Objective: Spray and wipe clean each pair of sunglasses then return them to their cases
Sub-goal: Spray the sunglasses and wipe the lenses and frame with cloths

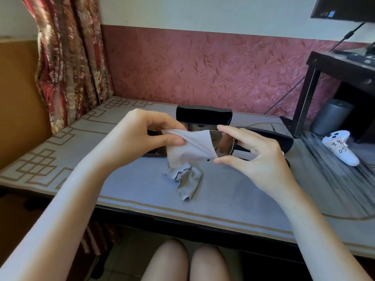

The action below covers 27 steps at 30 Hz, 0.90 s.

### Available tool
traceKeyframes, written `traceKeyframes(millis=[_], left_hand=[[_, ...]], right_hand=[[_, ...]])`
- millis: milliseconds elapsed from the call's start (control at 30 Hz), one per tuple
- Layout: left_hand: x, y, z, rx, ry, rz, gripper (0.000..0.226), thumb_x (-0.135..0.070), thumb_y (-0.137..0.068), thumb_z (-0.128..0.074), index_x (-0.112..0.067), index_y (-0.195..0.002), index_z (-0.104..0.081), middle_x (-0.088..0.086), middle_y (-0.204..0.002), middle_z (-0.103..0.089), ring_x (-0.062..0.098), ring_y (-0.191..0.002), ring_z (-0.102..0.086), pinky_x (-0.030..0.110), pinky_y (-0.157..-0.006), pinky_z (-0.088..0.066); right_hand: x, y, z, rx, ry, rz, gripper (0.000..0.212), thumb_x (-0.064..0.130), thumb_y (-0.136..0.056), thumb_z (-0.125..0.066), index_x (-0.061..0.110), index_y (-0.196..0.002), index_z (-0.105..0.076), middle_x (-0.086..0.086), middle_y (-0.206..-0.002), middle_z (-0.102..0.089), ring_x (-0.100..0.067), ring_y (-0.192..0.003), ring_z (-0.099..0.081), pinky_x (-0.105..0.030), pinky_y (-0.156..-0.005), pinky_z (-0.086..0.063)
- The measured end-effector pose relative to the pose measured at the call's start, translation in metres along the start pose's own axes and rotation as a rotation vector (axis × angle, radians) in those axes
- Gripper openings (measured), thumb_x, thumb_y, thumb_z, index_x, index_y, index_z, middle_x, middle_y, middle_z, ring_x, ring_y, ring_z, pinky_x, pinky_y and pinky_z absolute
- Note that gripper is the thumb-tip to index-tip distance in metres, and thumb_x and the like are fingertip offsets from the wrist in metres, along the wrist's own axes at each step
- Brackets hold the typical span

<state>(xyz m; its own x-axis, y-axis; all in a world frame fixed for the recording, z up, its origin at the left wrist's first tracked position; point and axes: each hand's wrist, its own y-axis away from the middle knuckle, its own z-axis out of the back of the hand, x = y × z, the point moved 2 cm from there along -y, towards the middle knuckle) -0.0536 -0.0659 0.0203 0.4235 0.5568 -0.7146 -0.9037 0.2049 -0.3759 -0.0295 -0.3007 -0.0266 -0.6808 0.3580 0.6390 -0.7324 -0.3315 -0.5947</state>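
Knees (168, 260) sit under the desk (142, 201) front edge. Crumpled grey cloth (184, 179) lies mid-desk with bare mat around it. Just above, left grip (142, 136) pinches a pale wiping cloth (188, 147) over the sunglasses (222, 144); right grip (253, 155) is clamped on the lens rim, holding them off the desk. Open black case (204, 114) just behind. White controller (338, 147) sits right, by black stand (316, 82). Curtain (71, 57) left, red wall (203, 67) at back

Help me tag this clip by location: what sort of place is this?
Most likely a room in a home, at a desk: a floral curtain hangs by the wall, a patterned mat covers the table, and a white game controller lies below a monitor.
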Motion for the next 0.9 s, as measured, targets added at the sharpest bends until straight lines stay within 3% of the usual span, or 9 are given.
traceKeyframes(millis=[133, 300, 367, 467, 567, 633, 767, 833, 900], left_hand=[[0.005, 0.003, 0.008, 0.022, 0.017, 0.021, 0.012, -0.017, -0.085, -0.066, -0.022, -0.093, -0.074, -0.019, -0.088, -0.074, -0.005, -0.076, -0.067, 0.003, -0.069, -0.044], [0.006, 0.005, 0.012, 0.123, 0.062, 0.101, 0.022, -0.010, -0.084, -0.069, -0.024, -0.100, -0.072, -0.021, -0.090, -0.074, -0.007, -0.084, -0.068, 0.006, -0.071, -0.049], [0.003, 0.003, 0.007, 0.160, 0.068, 0.144, 0.025, -0.013, -0.074, -0.078, -0.022, -0.097, -0.073, -0.014, -0.090, -0.075, -0.003, -0.083, -0.069, 0.011, -0.068, -0.053], [-0.002, -0.002, -0.004, 0.173, 0.034, 0.148, 0.020, -0.016, -0.069, -0.082, -0.016, -0.085, -0.072, -0.006, -0.079, -0.075, -0.001, -0.064, -0.065, 0.010, -0.053, -0.048], [-0.006, -0.004, -0.010, 0.125, 0.063, 0.137, 0.012, -0.018, -0.071, -0.080, -0.014, -0.073, -0.069, -0.008, -0.059, -0.068, -0.003, -0.047, -0.055, 0.006, -0.047, -0.041], [-0.006, -0.004, -0.011, 0.069, 0.035, 0.103, 0.015, -0.026, -0.075, -0.075, -0.016, -0.069, -0.068, -0.011, -0.052, -0.060, -0.002, -0.046, -0.049, 0.007, -0.049, -0.038], [-0.004, -0.003, -0.009, -0.041, -0.053, 0.041, 0.050, -0.039, -0.088, -0.060, 0.007, -0.068, -0.054, -0.008, -0.048, -0.029, 0.007, -0.044, -0.025, 0.015, -0.043, -0.020], [-0.001, -0.004, -0.005, -0.057, -0.048, 0.033, 0.052, -0.041, -0.087, -0.060, 0.009, -0.072, -0.055, -0.004, -0.052, -0.030, 0.007, -0.047, -0.024, 0.017, -0.044, -0.018], [0.003, -0.002, 0.001, -0.066, -0.017, 0.054, 0.039, -0.037, -0.084, -0.064, 0.001, -0.072, -0.063, -0.009, -0.048, -0.042, 0.004, -0.046, -0.034, 0.013, -0.046, -0.025]], right_hand=[[0.003, -0.001, -0.002, -0.005, -0.023, 0.039, 0.056, 0.020, -0.069, -0.082, 0.024, -0.122, -0.063, 0.001, -0.104, -0.071, 0.001, -0.100, -0.062, -0.012, -0.097, -0.041], [0.001, 0.001, -0.001, 0.019, -0.023, 0.025, 0.052, 0.032, -0.073, -0.081, 0.025, -0.122, -0.065, 0.009, -0.094, -0.069, -0.009, -0.095, -0.064, -0.038, -0.097, -0.047], [0.003, 0.002, -0.002, 0.017, -0.057, 0.023, 0.052, 0.031, -0.072, -0.079, 0.023, -0.122, -0.065, 0.009, -0.093, -0.069, -0.006, -0.094, -0.063, -0.029, -0.096, -0.048], [0.006, 0.001, -0.004, 0.028, -0.032, 0.050, 0.053, 0.026, -0.072, -0.077, 0.017, -0.122, -0.064, 0.006, -0.095, -0.069, -0.001, -0.091, -0.062, -0.016, -0.093, -0.045], [0.005, 0.002, -0.003, 0.020, -0.052, 0.001, 0.053, 0.027, -0.071, -0.078, 0.021, -0.122, -0.065, 0.008, -0.100, -0.070, -0.003, -0.099, -0.063, -0.023, -0.093, -0.048], [0.005, 0.002, -0.003, 0.008, -0.060, -0.014, 0.054, 0.031, -0.070, -0.078, 0.020, -0.122, -0.065, 0.007, -0.107, -0.070, -0.008, -0.105, -0.063, -0.029, -0.095, -0.049], [0.006, 0.001, -0.005, 0.002, -0.070, -0.001, 0.057, 0.029, -0.071, -0.079, 0.015, -0.124, -0.065, 0.005, -0.114, -0.069, -0.010, -0.110, -0.063, -0.034, -0.101, -0.048], [0.005, 0.002, -0.004, -0.008, -0.086, -0.015, 0.056, 0.028, -0.071, -0.080, 0.018, -0.124, -0.065, 0.006, -0.112, -0.069, -0.011, -0.110, -0.063, -0.038, -0.102, -0.048], [0.005, 0.003, -0.001, -0.030, -0.117, -0.031, 0.054, 0.029, -0.070, -0.080, 0.025, -0.122, -0.065, 0.011, -0.105, -0.069, -0.014, -0.107, -0.064, -0.042, -0.101, -0.048]])
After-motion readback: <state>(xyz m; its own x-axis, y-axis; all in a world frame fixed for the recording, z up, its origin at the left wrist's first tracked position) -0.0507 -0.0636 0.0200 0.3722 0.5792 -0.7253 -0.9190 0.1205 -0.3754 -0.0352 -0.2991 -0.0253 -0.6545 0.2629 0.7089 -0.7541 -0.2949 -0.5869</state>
